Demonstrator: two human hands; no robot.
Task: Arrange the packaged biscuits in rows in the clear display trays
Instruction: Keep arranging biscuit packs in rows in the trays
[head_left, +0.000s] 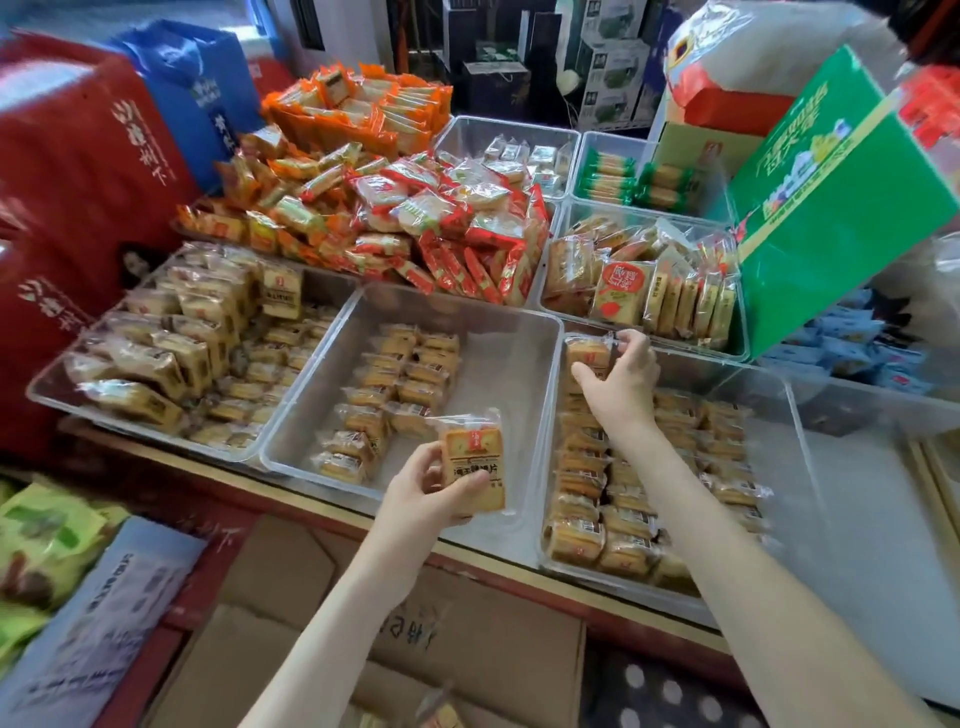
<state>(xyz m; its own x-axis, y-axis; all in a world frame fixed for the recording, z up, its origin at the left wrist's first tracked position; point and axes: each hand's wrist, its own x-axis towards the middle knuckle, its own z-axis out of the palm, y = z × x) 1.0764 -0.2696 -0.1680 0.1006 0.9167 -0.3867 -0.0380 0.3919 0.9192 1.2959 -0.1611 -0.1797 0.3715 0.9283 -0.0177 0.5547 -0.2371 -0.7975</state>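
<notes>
My left hand (434, 491) grips a yellow biscuit packet (474, 465) upright above the front edge of the middle clear tray (511, 364), which holds two short rows of packets (387, 395) on its left side. My right hand (621, 376) reaches into the right clear tray (795, 415) and closes on a packet (587, 353) at the far end of its leftmost row. That tray holds three rows of packets (649, 488). The left clear tray (52, 387) is heaped with similar packets.
Behind the trays lies a heap of red and orange snack packs (415, 218), with more filled clear trays (644, 280) at the back right. A green carton (841, 208) leans at the right. Red bags (78, 182) stand left. Cardboard boxes (395, 649) sit below the counter edge.
</notes>
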